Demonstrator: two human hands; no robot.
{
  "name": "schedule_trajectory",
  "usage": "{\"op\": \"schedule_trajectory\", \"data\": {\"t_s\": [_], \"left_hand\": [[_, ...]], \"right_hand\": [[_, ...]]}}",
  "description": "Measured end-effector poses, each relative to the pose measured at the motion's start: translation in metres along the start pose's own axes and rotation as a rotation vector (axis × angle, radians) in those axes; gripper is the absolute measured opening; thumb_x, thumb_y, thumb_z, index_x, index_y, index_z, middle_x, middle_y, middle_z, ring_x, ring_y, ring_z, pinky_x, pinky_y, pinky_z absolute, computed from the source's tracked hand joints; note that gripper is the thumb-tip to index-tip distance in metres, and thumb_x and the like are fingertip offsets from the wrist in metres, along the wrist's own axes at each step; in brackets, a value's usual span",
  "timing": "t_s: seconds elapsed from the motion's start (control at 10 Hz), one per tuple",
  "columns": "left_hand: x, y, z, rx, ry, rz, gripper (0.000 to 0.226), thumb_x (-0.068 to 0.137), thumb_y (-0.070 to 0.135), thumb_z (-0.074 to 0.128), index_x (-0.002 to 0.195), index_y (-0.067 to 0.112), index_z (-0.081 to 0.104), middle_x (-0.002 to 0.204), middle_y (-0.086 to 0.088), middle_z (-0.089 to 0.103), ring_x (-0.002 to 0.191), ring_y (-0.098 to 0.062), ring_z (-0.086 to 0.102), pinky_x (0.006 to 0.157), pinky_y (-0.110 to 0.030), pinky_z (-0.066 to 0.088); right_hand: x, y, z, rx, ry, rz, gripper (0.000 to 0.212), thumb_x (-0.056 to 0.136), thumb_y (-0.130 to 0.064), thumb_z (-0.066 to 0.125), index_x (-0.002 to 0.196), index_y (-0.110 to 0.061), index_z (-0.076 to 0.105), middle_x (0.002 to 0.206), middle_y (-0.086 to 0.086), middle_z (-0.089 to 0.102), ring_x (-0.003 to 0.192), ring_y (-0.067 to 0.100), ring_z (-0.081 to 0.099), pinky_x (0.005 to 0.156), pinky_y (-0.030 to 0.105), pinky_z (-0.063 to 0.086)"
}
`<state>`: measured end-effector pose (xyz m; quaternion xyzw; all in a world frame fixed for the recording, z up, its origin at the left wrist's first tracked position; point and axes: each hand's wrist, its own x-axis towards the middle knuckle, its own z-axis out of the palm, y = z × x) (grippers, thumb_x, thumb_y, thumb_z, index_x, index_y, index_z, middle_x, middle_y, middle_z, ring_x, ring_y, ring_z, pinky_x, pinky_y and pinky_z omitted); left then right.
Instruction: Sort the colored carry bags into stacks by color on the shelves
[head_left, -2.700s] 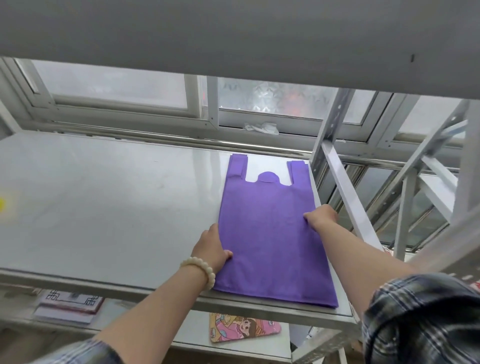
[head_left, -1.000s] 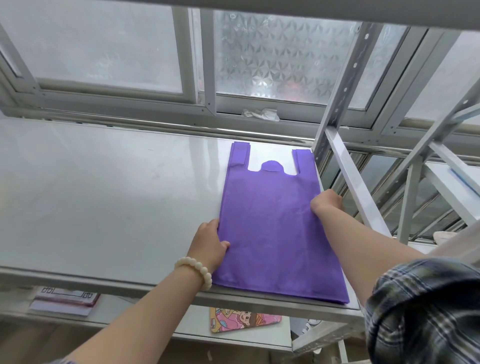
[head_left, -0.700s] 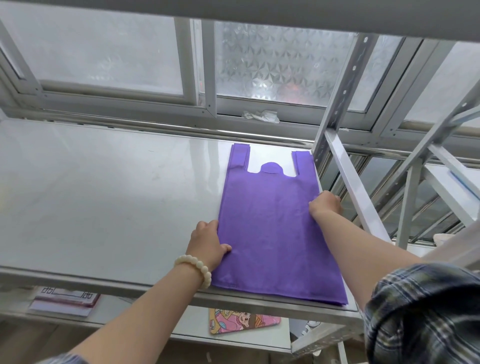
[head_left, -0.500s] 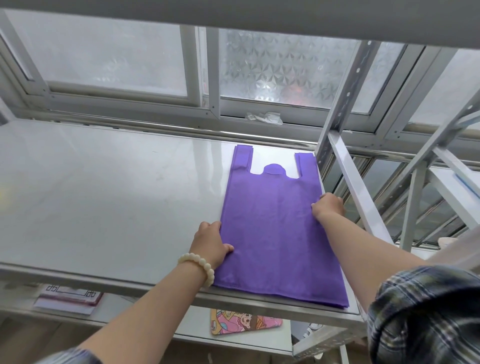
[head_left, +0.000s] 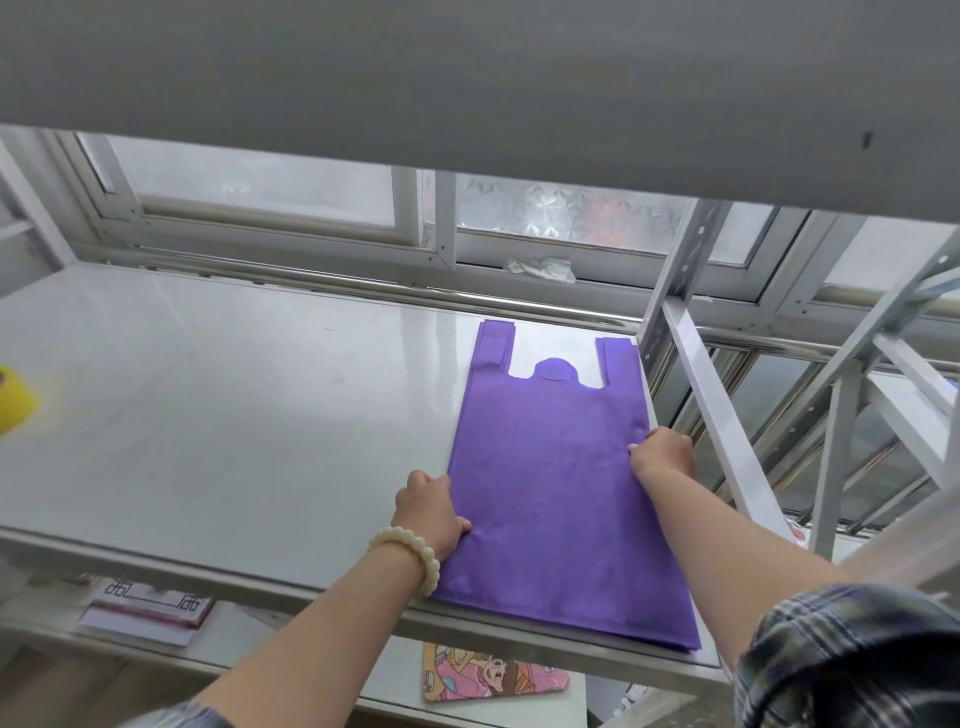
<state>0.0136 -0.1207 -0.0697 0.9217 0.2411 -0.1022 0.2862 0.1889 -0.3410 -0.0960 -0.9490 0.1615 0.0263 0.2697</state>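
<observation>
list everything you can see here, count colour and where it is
purple bags: one flat stack, exact count cannot be told, purple, right end of the shelf, handles toward the window
shelf: one, pale grey metal, across the middle of the view
yellow thing: one, yellow, left edge of the shelf, cut off by the frame
crumpled wrapper: one, white, on the window ledge behind the shelf
cartoon picture: one, pink and yellow, on the lower shelf under the bags
printed booklet: one, white with dark red, lower shelf at the left
bead bracelet: one, cream, on the left wrist
hands: two; left hand at the stack's left edge, right hand at its right edge
</observation>
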Motion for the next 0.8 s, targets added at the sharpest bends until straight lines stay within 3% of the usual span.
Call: {"op": "schedule_trajectory", "data": {"t_s": [0.4, 0.7, 0.8], "left_hand": [[0.003, 0.005, -0.001, 0.031, -0.025, -0.047, 0.047, 0.087, 0.027, 0.063, 0.128, 0.009, 0.048, 0.134, -0.012, 0.036, 0.123, -0.029, 0.045, 0.109, -0.034, 0.037], [0.002, 0.01, -0.006, 0.055, -0.061, -0.087, 0.052, 0.087, 0.029, 0.062, 0.132, 0.01, 0.045, 0.138, -0.012, 0.033, 0.124, -0.03, 0.046, 0.109, -0.032, 0.036], [-0.002, 0.009, -0.01, 0.014, -0.088, -0.098, 0.053, 0.084, 0.03, 0.065, 0.131, 0.01, 0.048, 0.136, -0.013, 0.038, 0.121, -0.029, 0.05, 0.107, -0.032, 0.039]], "right_hand": [[-0.012, -0.003, -0.006, 0.017, -0.028, 0.05, 0.039, 0.093, -0.021, 0.051, 0.129, -0.004, 0.053, 0.134, 0.017, 0.043, 0.122, 0.036, 0.047, 0.102, 0.037, 0.039], [-0.023, -0.012, -0.017, -0.116, -0.08, 0.022, 0.04, 0.097, -0.012, 0.036, 0.135, -0.002, 0.045, 0.141, 0.015, 0.037, 0.129, 0.034, 0.041, 0.105, 0.037, 0.037], [-0.035, -0.015, -0.023, -0.126, -0.104, 0.004, 0.042, 0.096, -0.016, 0.041, 0.136, -0.005, 0.043, 0.142, 0.015, 0.038, 0.13, 0.034, 0.041, 0.104, 0.035, 0.038]]}}
